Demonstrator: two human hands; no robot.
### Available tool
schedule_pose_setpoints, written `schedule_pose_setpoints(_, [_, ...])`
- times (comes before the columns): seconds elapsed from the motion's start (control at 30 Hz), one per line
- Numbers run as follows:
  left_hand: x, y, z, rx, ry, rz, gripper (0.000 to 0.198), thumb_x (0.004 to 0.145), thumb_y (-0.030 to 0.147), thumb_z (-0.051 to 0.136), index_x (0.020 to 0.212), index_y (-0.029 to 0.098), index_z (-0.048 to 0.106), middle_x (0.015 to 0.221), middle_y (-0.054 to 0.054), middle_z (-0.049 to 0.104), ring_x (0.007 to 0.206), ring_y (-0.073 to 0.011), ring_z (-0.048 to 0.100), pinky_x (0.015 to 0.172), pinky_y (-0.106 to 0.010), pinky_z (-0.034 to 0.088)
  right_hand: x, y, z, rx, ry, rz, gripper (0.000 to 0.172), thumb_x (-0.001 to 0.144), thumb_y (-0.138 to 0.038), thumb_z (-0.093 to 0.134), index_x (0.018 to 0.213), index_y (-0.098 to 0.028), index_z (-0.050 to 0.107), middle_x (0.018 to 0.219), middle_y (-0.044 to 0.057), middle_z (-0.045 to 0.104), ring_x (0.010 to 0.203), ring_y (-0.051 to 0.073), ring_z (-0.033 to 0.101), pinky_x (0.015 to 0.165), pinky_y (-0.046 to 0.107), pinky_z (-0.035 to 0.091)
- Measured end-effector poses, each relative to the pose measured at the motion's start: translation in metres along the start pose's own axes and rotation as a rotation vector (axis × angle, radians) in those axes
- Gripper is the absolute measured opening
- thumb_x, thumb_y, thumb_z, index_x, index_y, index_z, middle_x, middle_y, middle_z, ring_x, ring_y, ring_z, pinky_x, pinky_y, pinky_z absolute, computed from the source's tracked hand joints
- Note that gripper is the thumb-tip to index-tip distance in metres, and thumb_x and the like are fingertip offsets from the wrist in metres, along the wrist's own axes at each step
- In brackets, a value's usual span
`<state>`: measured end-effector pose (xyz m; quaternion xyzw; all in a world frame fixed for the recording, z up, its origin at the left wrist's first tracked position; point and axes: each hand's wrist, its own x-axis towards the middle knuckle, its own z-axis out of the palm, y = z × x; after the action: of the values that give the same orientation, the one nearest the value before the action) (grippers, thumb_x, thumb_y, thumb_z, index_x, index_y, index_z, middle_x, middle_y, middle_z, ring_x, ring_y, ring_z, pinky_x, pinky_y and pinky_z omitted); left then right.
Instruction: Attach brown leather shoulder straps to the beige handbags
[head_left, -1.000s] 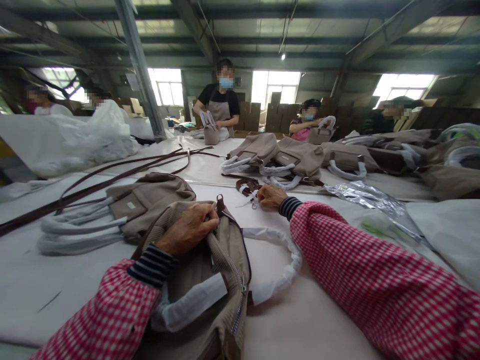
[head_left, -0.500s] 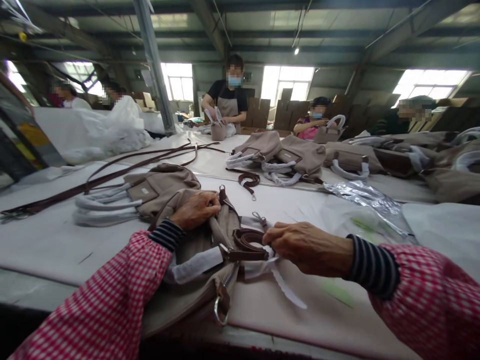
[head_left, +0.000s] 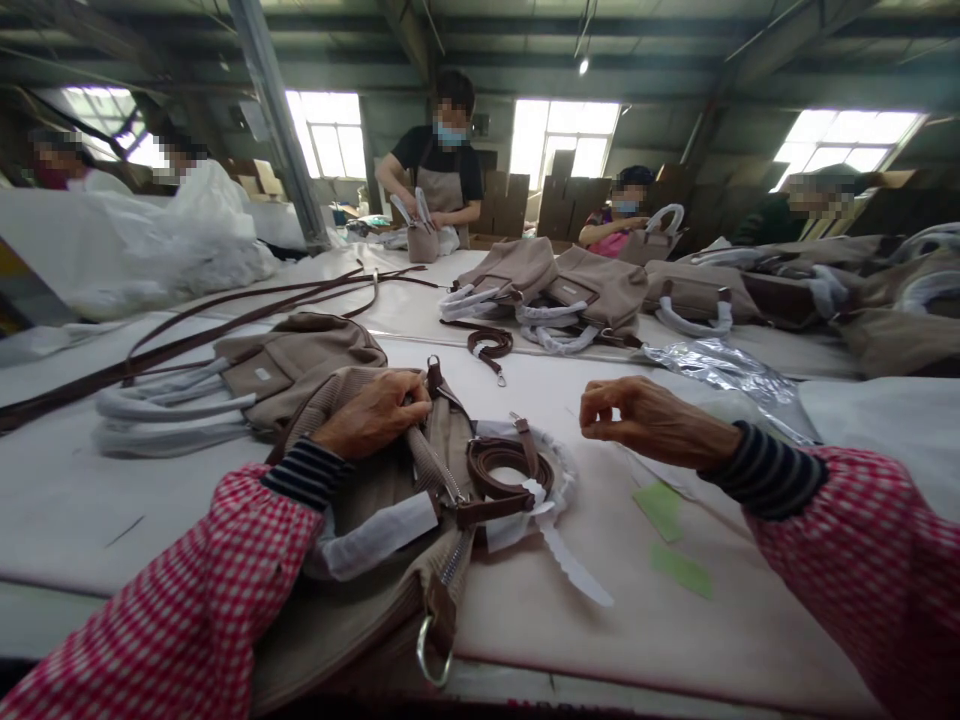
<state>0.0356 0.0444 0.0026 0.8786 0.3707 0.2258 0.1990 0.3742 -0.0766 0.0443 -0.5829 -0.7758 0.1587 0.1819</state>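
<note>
A taupe ribbed handbag (head_left: 360, 610) lies on its side in front of me with its zipper open. My left hand (head_left: 382, 412) is closed on the fabric at the bag's opening edge. A coiled brown strap (head_left: 480, 470) rests on a wrapped handle at the bag's right, with a white paper tie (head_left: 574, 565) around it. My right hand (head_left: 649, 415) is raised right of the coil, apart from it. Its fingertips are pinched together; whatever is between them, if anything, cannot be made out.
Another handbag (head_left: 300, 355) with wrapped handles lies at left, near long brown straps (head_left: 225, 320). More bags (head_left: 600, 280) lie across the table, beside clear plastic (head_left: 727, 365). Two green paper pieces (head_left: 660, 510) lie at right. Co-workers stand behind, one holding a small bag (head_left: 422, 243).
My right hand has left the coiled strap and moved up and to the right. The left hand keeps its hold on the bag. The view has shifted slightly.
</note>
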Motion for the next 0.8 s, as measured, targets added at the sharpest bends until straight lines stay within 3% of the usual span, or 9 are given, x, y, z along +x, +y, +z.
schedule_pose_setpoints(0.1, [0.000, 0.001, -0.001, -0.006, -0.004, -0.003, 0.021, 0.085, 0.034, 0.053, 0.071, 0.019, 0.057, 0.077, 0.000, 0.061, 0.076, -0.0173, 0.054, 0.071, -0.030, 0.039, 0.006, 0.008, 0.009, 0.085, -0.016, 0.047, 0.014, 0.077, -0.028, 0.066, 0.068, -0.018, 0.071, 0.073, 0.002, 0.065, 0.071, 0.016, 0.055, 0.068, 0.029, 0.040])
schedule_pose_setpoints(0.3, [0.000, 0.003, -0.002, 0.012, -0.013, -0.004, 0.021, 0.085, 0.033, 0.053, 0.072, 0.019, 0.058, 0.078, 0.000, 0.061, 0.075, -0.0174, 0.054, 0.072, -0.031, 0.039, 0.039, 0.005, 0.038, 0.558, -0.113, 0.195, 0.017, 0.069, -0.030, 0.073, 0.069, -0.014, 0.066, 0.061, -0.002, 0.057, 0.059, 0.011, 0.047, 0.056, 0.024, 0.035])
schedule_pose_setpoints(0.43, [-0.001, 0.003, -0.002, -0.013, -0.013, -0.016, 0.020, 0.085, 0.034, 0.054, 0.073, 0.019, 0.059, 0.081, -0.001, 0.063, 0.079, -0.0183, 0.054, 0.073, -0.031, 0.039, 0.060, -0.004, 0.054, 0.732, -0.051, 0.332, 0.011, 0.068, -0.023, 0.071, 0.070, -0.014, 0.065, 0.065, 0.000, 0.061, 0.060, 0.011, 0.051, 0.054, 0.022, 0.035])
schedule_pose_setpoints(0.53, [-0.001, 0.003, -0.002, -0.007, -0.022, -0.012, 0.020, 0.086, 0.033, 0.053, 0.073, 0.019, 0.059, 0.081, -0.001, 0.063, 0.078, -0.0180, 0.055, 0.073, -0.031, 0.040, 0.064, -0.007, 0.058, 0.703, 0.020, 0.296, 0.009, 0.069, -0.022, 0.069, 0.072, -0.014, 0.067, 0.070, 0.003, 0.066, 0.066, 0.013, 0.057, 0.055, 0.021, 0.038])
schedule_pose_setpoints(0.63, [-0.001, 0.002, -0.001, 0.009, -0.025, 0.003, 0.022, 0.087, 0.034, 0.053, 0.072, 0.019, 0.059, 0.079, -0.001, 0.063, 0.077, -0.0179, 0.054, 0.073, -0.031, 0.040, 0.062, -0.007, 0.059, 0.661, 0.054, 0.198, 0.012, 0.069, -0.025, 0.071, 0.071, -0.013, 0.069, 0.067, 0.002, 0.065, 0.063, 0.012, 0.053, 0.054, 0.022, 0.037])
schedule_pose_setpoints(0.8, [0.000, 0.001, -0.001, 0.009, -0.003, 0.012, 0.023, 0.087, 0.035, 0.054, 0.072, 0.018, 0.060, 0.079, -0.001, 0.063, 0.077, -0.0181, 0.054, 0.072, -0.031, 0.041, 0.066, -0.005, 0.065, 0.622, -0.001, 0.108, 0.015, 0.068, -0.027, 0.073, 0.069, -0.012, 0.071, 0.062, 0.000, 0.063, 0.060, 0.011, 0.051, 0.057, 0.024, 0.038])
